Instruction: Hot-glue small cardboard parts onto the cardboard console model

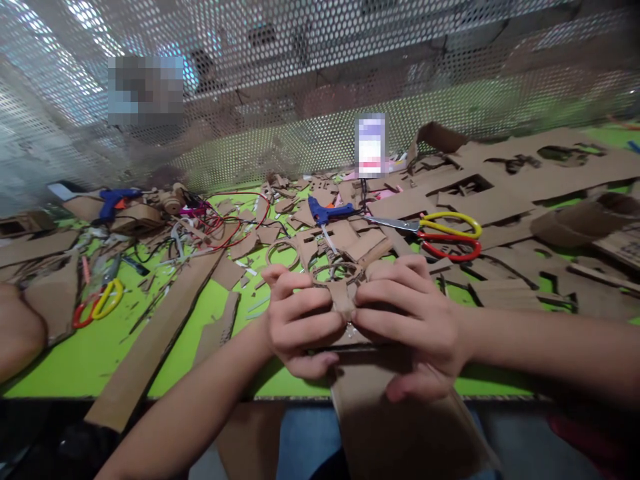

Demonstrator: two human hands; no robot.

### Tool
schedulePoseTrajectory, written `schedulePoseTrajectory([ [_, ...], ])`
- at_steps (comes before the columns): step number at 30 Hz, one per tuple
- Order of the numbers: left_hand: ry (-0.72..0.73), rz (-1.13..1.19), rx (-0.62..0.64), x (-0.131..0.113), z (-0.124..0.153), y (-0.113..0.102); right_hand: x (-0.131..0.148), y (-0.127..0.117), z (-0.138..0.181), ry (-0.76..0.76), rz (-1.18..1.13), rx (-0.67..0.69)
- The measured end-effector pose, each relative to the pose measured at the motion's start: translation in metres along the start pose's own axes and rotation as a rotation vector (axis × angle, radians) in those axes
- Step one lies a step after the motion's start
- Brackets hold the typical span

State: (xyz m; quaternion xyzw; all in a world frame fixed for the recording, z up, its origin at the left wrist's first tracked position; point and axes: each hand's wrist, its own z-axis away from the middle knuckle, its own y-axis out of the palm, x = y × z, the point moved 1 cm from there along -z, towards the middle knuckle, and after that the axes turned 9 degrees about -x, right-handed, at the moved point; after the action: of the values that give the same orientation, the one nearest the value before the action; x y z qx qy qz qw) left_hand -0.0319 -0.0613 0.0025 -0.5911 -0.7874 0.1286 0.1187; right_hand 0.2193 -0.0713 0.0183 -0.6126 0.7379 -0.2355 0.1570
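My left hand (305, 323) and my right hand (413, 323) meet over a small cardboard piece (343, 298), fingers bent and pressing it from both sides. Below them a larger cardboard sheet (400, 427) hangs past the table's front edge, and my right thumb lies against it. Whether the small piece is joined to that sheet I cannot tell. Just beyond my fingertips is a cardboard ring (333, 270), partly hidden by the hands. A second ring (283, 253) lies behind my left hand. The blue glue gun (330, 211) rests farther back.
Scissors with yellow and red handles (450, 235) lie behind my right hand; another pair (103, 301) is at left. A long cardboard strip (160, 340) overhangs the front edge. Cardboard scraps cover the green table (60, 370). Perforated metal mesh (300, 87) stands behind. Another person's arm (20, 330) enters at left.
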Motion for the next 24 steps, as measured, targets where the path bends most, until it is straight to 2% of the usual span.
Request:
schedulePoseTrajectory([
  [6,0.007,-0.004,-0.048,-0.002,0.000,0.002,0.004,-0.005,-0.007,-0.003,0.043,0.014],
  [15,0.011,-0.042,-0.035,-0.004,-0.001,0.000,0.007,-0.006,-0.013,-0.047,0.086,-0.013],
  [18,0.013,-0.062,-0.025,-0.004,-0.001,0.000,0.006,-0.008,-0.014,-0.057,0.124,0.017],
  [24,0.015,-0.046,-0.001,-0.003,-0.003,-0.001,0.002,-0.015,-0.020,0.020,0.010,0.071],
])
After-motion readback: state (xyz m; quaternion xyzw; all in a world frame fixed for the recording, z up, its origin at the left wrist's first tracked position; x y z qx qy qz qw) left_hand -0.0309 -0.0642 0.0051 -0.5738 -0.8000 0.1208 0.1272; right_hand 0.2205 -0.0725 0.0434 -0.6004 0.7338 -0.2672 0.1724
